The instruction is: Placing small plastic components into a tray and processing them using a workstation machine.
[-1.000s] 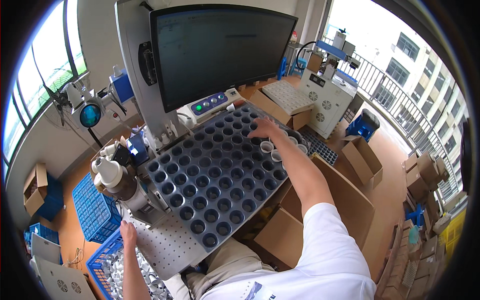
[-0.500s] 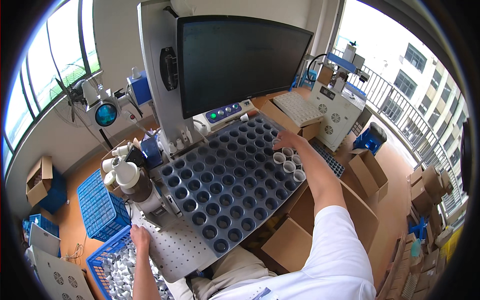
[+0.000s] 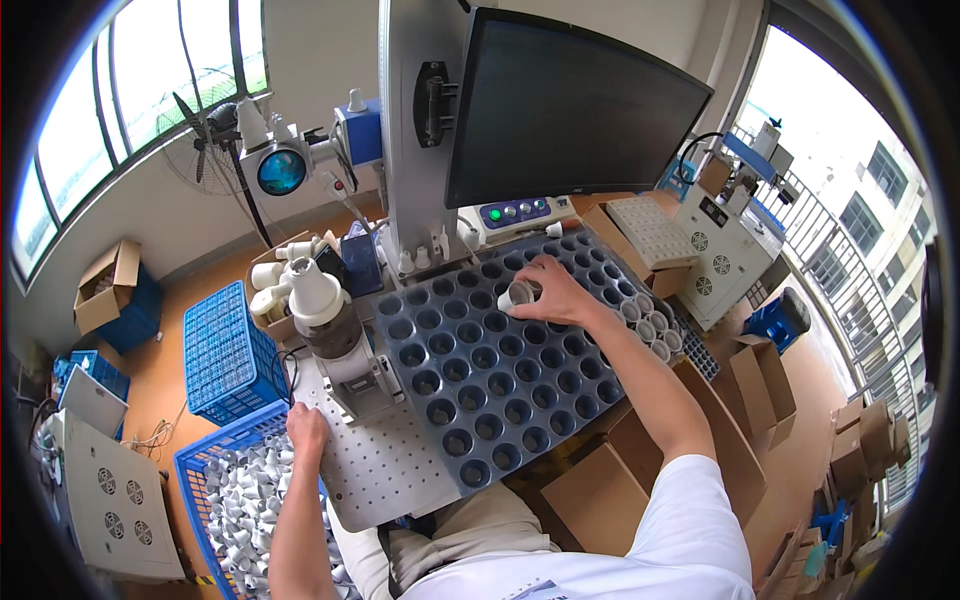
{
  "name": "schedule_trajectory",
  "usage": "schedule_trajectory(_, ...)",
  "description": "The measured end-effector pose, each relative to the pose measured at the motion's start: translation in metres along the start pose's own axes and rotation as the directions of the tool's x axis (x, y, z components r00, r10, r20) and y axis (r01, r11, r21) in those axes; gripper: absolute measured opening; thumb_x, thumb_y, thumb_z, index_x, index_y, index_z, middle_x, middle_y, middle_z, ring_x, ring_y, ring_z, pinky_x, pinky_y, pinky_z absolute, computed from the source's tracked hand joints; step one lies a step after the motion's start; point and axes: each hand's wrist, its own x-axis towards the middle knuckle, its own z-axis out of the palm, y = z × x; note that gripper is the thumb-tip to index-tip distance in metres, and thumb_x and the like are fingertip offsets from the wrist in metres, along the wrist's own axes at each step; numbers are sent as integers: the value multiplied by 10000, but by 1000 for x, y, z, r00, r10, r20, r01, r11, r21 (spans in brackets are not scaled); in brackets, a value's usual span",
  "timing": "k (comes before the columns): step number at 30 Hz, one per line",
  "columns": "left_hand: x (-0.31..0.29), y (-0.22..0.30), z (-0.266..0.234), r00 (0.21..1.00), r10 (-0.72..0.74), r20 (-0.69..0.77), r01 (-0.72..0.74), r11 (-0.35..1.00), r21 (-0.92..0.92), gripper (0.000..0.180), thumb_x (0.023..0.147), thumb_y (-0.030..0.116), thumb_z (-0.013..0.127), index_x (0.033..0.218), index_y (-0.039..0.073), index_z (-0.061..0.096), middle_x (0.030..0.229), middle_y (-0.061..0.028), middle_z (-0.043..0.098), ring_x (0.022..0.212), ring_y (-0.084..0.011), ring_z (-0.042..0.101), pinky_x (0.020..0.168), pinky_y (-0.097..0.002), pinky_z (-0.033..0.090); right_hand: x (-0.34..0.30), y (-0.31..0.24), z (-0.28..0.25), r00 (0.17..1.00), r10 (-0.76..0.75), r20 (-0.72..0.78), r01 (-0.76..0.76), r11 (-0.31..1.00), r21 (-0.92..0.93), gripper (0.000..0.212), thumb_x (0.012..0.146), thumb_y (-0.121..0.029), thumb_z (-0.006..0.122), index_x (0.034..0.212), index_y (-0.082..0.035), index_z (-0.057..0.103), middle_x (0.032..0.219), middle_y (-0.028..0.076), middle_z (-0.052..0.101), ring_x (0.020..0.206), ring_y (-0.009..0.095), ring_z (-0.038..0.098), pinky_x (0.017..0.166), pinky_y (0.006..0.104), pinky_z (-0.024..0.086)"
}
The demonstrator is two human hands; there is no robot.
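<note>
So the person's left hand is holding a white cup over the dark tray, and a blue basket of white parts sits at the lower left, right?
Not quite: the head view shows the right hand holding the white cup over the dark tray. The rest is right.

I wore a white T-shirt (image 3: 630, 560) of soft, lightly creased cloth, its short, loose right sleeve (image 3: 690, 515) ending near the elbow in a plain hem. On the front was a small blue-grey print (image 3: 540, 590), with dark marks beside it, partly cut off by the lower edge. My trousers (image 3: 480, 525) were beige and wrinkled across the lap. My left hand (image 3: 307, 428) and right hand (image 3: 548, 290) were bare, as were both forearms.
</note>
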Motion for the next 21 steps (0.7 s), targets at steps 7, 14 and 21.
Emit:
schedule_trajectory(7,6,-5,0,1000,-8,0,8,1000,19,306,799,139,449,936,-96,589,1001,-307,609,987,-434,569,899,-470,443,38,-18,34,991,31,-133,10,955,295,481,807,-352,711,1180,-69,600,1200,163,545,1123,278,529,974,369,422)
schedule_trajectory(14,-4,0,1,999,-43,18,42,999,35,334,792,142,442,959,-91,613,1020,-295,615,1012,-423,570,917,-469,441,63,11,108,784,536,-313,-168,668,725,398,703,-212,717,974,5,524,873,143,597,817,257,617,734,355,499)
schedule_trajectory(21,-3,-10,0,954,267,139,-298,901,316,310,798,140,485,882,-100,662,1020,-281,622,1024,-388,580,908,-439,455,58,23,123,748,516,-418,8,622,783,333,775,-102,718,763,-83,386,749,25,444,594,121,541,466,252,466)
